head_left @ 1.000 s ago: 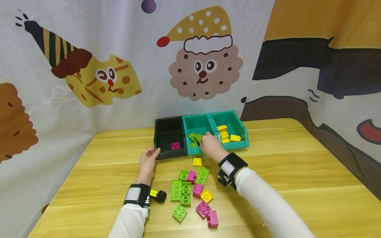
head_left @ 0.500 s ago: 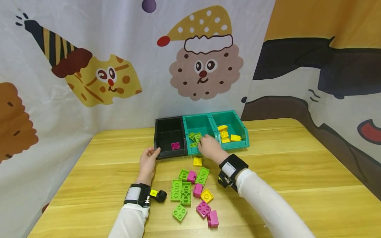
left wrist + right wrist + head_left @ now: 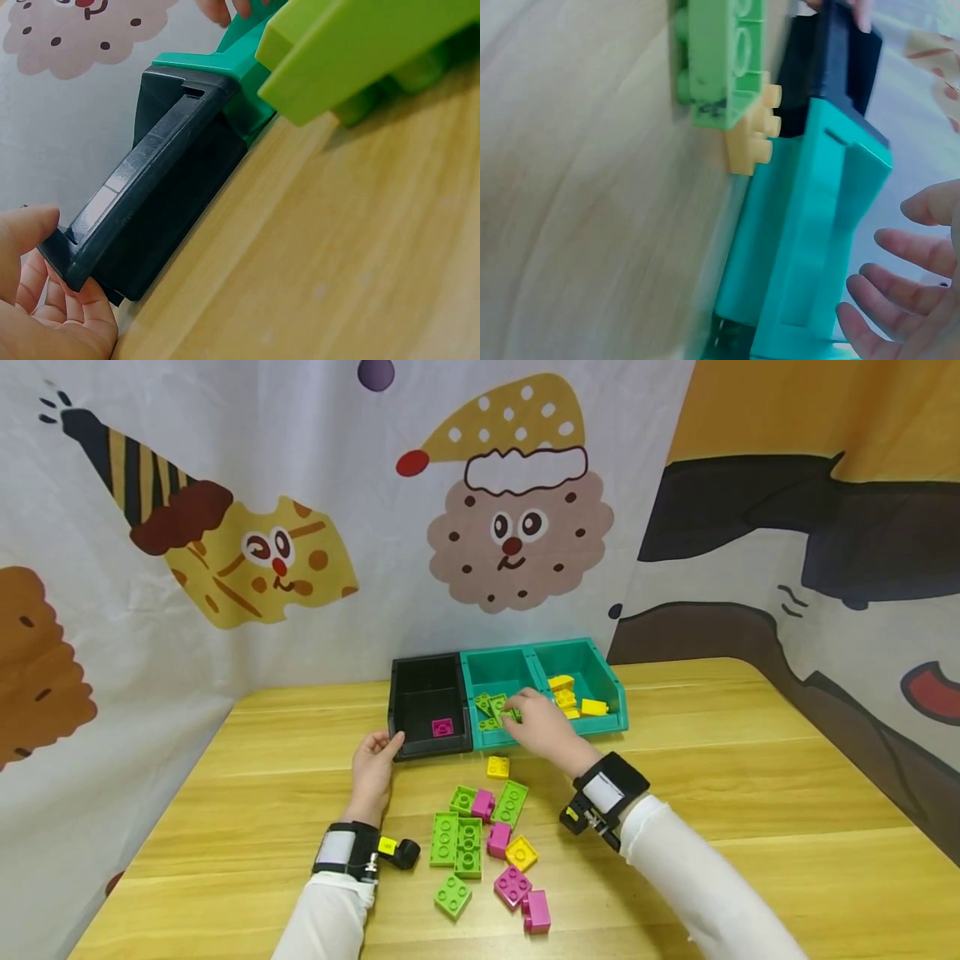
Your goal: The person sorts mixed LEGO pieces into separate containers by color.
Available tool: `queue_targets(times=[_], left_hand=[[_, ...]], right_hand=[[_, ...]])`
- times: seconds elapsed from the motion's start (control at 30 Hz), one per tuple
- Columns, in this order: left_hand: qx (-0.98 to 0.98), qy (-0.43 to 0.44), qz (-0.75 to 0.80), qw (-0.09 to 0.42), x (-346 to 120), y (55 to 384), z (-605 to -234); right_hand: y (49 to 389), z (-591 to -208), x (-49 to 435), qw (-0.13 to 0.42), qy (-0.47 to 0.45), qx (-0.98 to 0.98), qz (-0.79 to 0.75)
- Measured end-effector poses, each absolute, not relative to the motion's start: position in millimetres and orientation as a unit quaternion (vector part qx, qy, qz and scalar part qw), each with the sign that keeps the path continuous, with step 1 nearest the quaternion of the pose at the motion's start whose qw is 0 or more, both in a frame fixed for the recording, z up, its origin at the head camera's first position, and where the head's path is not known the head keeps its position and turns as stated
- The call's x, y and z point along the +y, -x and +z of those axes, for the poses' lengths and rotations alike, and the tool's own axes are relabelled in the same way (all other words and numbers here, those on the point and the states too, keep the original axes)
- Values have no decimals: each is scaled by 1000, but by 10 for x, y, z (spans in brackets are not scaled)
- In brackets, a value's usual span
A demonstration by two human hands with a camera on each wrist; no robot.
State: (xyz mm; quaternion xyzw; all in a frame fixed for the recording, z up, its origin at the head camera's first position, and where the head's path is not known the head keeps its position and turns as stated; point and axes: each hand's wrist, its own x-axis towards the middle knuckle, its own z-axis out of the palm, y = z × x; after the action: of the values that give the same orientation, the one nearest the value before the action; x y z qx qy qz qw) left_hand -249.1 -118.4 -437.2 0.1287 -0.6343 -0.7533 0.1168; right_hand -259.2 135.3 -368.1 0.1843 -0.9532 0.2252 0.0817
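My left hand [image 3: 371,777] grips the front left corner of the black bin [image 3: 150,165], thumb over the rim and fingers beneath. Inside that bin lies one pink toy brick [image 3: 442,727]. Over the front of the middle teal bin [image 3: 497,662] is my right hand [image 3: 546,728], its fingers loosely spread and holding nothing in the right wrist view. Several green bricks [image 3: 497,705] lie in this bin, partly hidden by the hand. The right teal bin [image 3: 617,700] has several yellow bricks [image 3: 594,707] in it.
Loose bricks lie on the wooden table [image 3: 285,827] before the bins: several green [image 3: 444,839], several pink [image 3: 536,912], and two yellow, one a studded brick [image 3: 498,767] near the middle bin, one upturned brick [image 3: 521,853]. A printed curtain [image 3: 300,635] hangs behind.
My right hand has let go of a green brick, now among the others in the middle bin, and drawn slightly back to the right. My left hand has stayed at the black bin's corner.
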Motion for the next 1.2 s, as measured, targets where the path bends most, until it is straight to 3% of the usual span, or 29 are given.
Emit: queue_targets(times=[0.5, 0.8, 1.2], left_hand=[[-637, -131, -751, 114, -1187, 2491, -4374], [-633, -120, -756, 116, -1185, 2505, -4387], [-637, -122, -752, 113, -1191, 2478, -4370]], right_hand=[[2291, -3752, 1747, 106, -155, -918, 350], [2099, -3838, 1949, 95, -145, -901, 397], [2169, -3788, 2578, 128, 19, -871, 474]])
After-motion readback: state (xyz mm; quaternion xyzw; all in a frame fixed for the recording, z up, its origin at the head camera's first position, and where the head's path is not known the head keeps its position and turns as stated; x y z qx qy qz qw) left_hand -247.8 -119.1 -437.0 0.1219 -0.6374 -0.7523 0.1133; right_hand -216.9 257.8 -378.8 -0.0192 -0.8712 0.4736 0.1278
